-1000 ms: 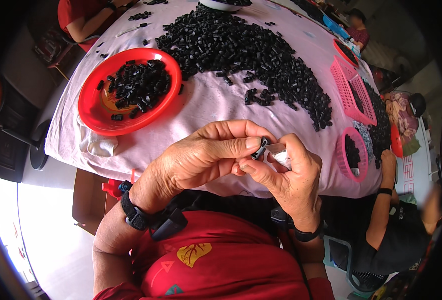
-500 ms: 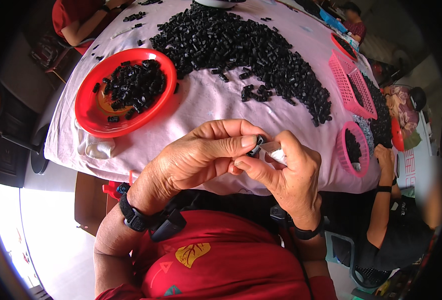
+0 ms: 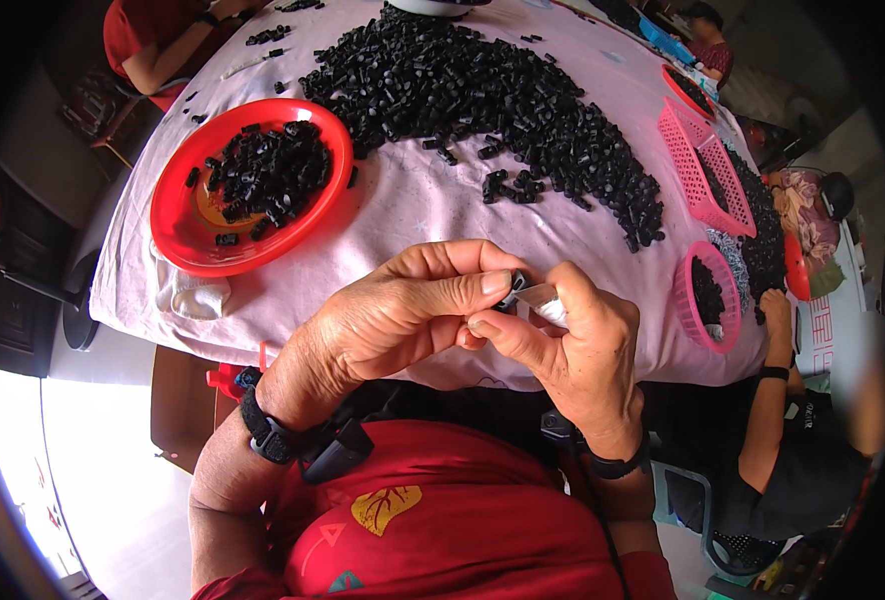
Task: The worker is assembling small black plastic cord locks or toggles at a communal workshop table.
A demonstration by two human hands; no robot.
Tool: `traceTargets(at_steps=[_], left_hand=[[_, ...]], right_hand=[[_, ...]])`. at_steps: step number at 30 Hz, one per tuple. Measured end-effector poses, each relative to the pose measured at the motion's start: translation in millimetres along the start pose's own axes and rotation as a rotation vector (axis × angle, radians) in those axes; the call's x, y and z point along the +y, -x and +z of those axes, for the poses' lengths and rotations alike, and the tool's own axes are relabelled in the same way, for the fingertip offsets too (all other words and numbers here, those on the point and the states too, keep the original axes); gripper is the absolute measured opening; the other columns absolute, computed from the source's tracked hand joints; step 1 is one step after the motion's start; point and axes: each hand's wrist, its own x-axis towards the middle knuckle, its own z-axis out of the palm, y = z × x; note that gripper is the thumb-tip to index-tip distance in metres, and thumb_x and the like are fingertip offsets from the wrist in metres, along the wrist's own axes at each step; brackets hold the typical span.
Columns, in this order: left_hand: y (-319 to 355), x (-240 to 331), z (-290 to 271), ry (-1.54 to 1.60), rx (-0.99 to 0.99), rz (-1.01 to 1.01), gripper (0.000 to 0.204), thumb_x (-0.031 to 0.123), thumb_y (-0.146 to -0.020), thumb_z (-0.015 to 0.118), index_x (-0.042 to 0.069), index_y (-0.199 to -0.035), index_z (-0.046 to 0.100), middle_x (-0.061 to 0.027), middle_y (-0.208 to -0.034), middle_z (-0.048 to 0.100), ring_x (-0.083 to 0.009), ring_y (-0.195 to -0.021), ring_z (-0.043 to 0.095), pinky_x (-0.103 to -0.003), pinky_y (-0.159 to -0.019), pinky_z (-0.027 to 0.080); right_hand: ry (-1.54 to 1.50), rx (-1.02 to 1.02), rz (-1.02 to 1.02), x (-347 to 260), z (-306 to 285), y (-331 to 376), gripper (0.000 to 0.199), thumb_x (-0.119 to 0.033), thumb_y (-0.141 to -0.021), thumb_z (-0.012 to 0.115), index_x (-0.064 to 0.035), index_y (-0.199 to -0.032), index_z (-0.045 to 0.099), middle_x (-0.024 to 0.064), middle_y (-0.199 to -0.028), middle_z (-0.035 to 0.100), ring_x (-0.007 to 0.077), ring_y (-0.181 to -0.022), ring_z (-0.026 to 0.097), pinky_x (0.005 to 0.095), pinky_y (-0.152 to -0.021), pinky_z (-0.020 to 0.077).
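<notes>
Between the thumb and fingers of my left hand [image 3: 398, 310] is a small black plastic part [image 3: 510, 298]. My right hand [image 3: 598, 350] is closed around a small knife [image 3: 553, 311], its grip white and its thin pointed blade turned toward the part. The blade's tip meets or nearly meets the part; the fingers hide exactly where. Both hands are over the near edge of the table. Beyond them spreads a large pile of similar black parts [image 3: 463, 80]. To the left, a red plate [image 3: 173, 220] carries a heap of black parts.
A pink cloth [image 3: 413, 200] covers the table. On the right are a pink mesh basket [image 3: 708, 180] and a round pink basket [image 3: 685, 300] with black pieces. A co-worker's hand [image 3: 778, 310] reaches in beside them. A white cloth [image 3: 193, 297] lies under the plate.
My right hand and the knife have shifted very slightly; my left hand keeps its hold on the part. The co-worker's hand at the right has moved slightly.
</notes>
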Motion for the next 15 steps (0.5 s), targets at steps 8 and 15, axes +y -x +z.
traceTargets(at_steps=[8, 15], left_hand=[[-0.7, -1.5, 1.7, -0.018, 0.029, 0.009, 0.025, 0.015, -0.093, 0.06, 0.004, -0.114, 0.06, -0.0027, -0.092, 0.066, -0.008, -0.075, 0.061, -0.019, -0.063, 0.048], [-0.9, -1.0, 2.0, -0.033, 0.022, 0.015, 0.025, 0.015, -0.092, 0.061, 0.004, -0.114, 0.06, -0.0023, -0.091, 0.066, -0.0077, -0.075, 0.061, -0.019, -0.063, 0.048]], right_hand=[[0.03, -0.033, -0.003, 5.3, 0.3, 1.7, 0.043, -0.039, -0.072, 0.08, -0.0053, -0.076, 0.054, 0.0079, -0.063, 0.065, 0.0196, -0.052, 0.064, 0.0295, -0.045, 0.0491], [0.028, 0.006, -0.016, -0.1, -0.5, -1.2, 0.044, -0.04, -0.072, 0.08, -0.0054, -0.076, 0.053, 0.0073, -0.062, 0.063, 0.0192, -0.051, 0.064, 0.0295, -0.044, 0.0484]])
